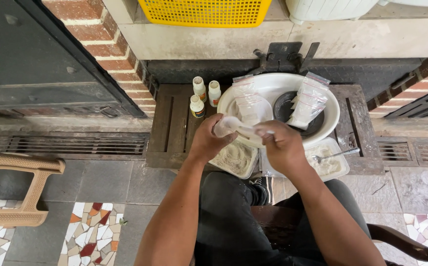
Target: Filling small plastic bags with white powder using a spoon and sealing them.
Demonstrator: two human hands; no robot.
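Item — small clear plastic bag (231, 126), held between both hands over the near rim of the white basin (333, 123). Its long axis runs left to right, roughly level, from one fist to the other. Contents look pale and powdery; no more can be told.

Left hand (206, 140) — closed around the left, fuller end of the bag, knuckles up. It carries the bulk of the bag, so it is the nearer hand to the mass of it.

Right hand (283, 145) — closed on the right end, fingers pinched at what seems to be the bag's mouth or strip. The two hands are a little apart, joined only by the bag stretched between them.

Position relative to the body — bag lies straight ahead of the person, just beyond the knees, above the gap between basin and trays.

Surroundings:
- White basin on a dark wooden pallet (167, 123), holding a dark round dish (285, 106) and more clear bags (310, 98), some leaning on the rim.
- Three small white bottles (205, 96) standing left of the basin, close together.
- Tray of pale powder (236, 158) just under the left hand, near side.
- Second tray (334, 162) to the right, with a metal spoon (334, 155) resting in it.
- Yellow crate (206, 12) far, on the ledge.
- Tan plastic chair (19, 184) well to the left.
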